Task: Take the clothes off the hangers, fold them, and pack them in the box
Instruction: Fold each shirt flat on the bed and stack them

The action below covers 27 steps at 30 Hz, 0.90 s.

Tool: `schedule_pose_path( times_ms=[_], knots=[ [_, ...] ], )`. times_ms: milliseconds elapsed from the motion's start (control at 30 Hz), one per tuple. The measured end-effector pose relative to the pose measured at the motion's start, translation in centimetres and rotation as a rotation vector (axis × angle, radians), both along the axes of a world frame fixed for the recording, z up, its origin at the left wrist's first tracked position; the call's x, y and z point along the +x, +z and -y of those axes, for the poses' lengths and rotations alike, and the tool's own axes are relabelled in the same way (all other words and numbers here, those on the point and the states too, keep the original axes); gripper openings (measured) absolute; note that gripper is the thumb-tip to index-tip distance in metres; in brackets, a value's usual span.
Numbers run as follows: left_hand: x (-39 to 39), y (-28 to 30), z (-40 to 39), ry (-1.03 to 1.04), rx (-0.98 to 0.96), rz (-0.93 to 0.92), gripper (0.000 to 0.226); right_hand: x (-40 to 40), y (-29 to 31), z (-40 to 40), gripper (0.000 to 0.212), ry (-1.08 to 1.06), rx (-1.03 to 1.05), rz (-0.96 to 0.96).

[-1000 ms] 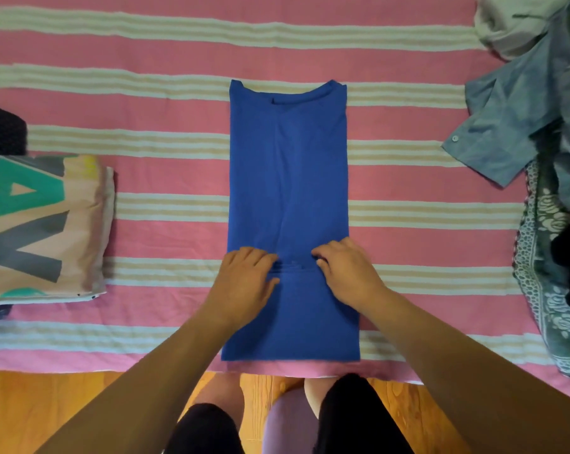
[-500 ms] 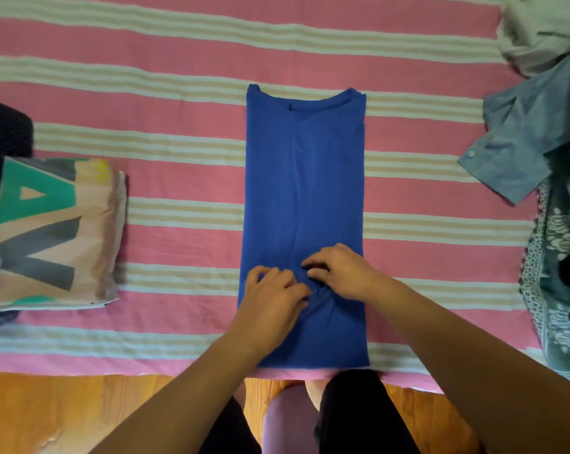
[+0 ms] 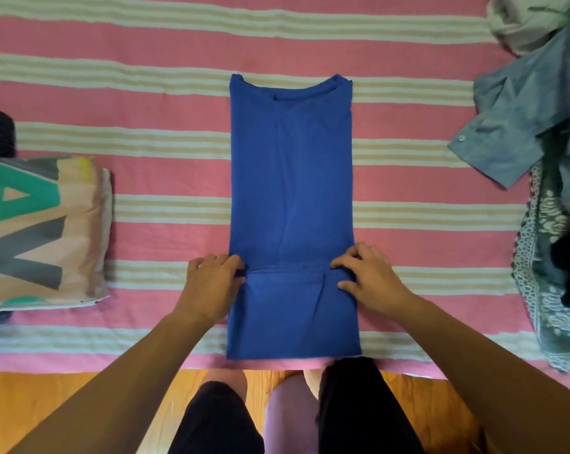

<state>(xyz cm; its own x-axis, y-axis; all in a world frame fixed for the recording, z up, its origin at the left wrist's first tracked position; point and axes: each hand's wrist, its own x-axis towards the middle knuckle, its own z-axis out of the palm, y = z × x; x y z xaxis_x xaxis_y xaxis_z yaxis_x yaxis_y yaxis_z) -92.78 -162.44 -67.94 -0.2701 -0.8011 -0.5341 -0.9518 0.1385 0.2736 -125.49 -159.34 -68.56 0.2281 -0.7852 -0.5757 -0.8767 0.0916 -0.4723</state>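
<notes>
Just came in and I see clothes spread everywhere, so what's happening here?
A person is folding a blue T-shirt on a pink striped sheet. It lies in a long narrow strip, sides already folded in. The left hand and right hand pinch its two edges at a crease near the hem end. A folded patterned garment sits to the left; a pile of unfolded clothes waits on the right. No box is in view.

Home: striped bedspread, wooden floor

Head view; steep downward, close over bedspread
</notes>
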Motion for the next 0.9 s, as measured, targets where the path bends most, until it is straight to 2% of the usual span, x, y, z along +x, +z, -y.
schedule_pose_path(
  times_ms=[100,167,333,433,533,600,667,767,900],
  knots=[
    [-0.8,-0.1,-0.4,0.060,-0.020,-0.071,0.021,0.6,-0.1,-0.1,0.060,-0.047,-0.058,0.049],
    [-0.8,0.0,-0.8,0.060,-0.048,-0.101,0.023,1.4,-0.2,0.5,0.061,-0.009,-0.091,0.065],
    [0.2,0.2,-1.9,0.163,-0.049,-0.183,0.022,2.8,-0.5,2.2,0.033,0.236,-0.145,0.066],
    [0.6,0.0,-2.0,0.246,-0.023,-0.172,0.018,2.5,0.0,3.4,0.013,0.272,-0.177,0.110],
    [0.6,-0.2,-1.8,0.242,-0.013,-0.148,0.018,2.2,0.8,4.2,0.016,0.327,-0.182,0.172],
    [0.4,-0.3,-1.5,0.241,-0.006,-0.140,0.020,2.0,1.3,4.1,0.023,0.331,-0.089,0.175],
    [0.3,-0.3,-1.3,0.243,-0.009,-0.136,0.020,1.3,1.2,4.2,0.024,0.307,-0.011,0.089],
    [0.2,-0.3,-1.0,0.261,0.001,-0.125,0.018,0.3,0.7,4.5,0.020,0.316,0.002,-0.090],
    [-0.1,-0.3,-1.3,0.315,0.018,-0.143,0.018,0.8,0.5,3.5,0.016,0.225,-0.173,-0.163]
  ],
)
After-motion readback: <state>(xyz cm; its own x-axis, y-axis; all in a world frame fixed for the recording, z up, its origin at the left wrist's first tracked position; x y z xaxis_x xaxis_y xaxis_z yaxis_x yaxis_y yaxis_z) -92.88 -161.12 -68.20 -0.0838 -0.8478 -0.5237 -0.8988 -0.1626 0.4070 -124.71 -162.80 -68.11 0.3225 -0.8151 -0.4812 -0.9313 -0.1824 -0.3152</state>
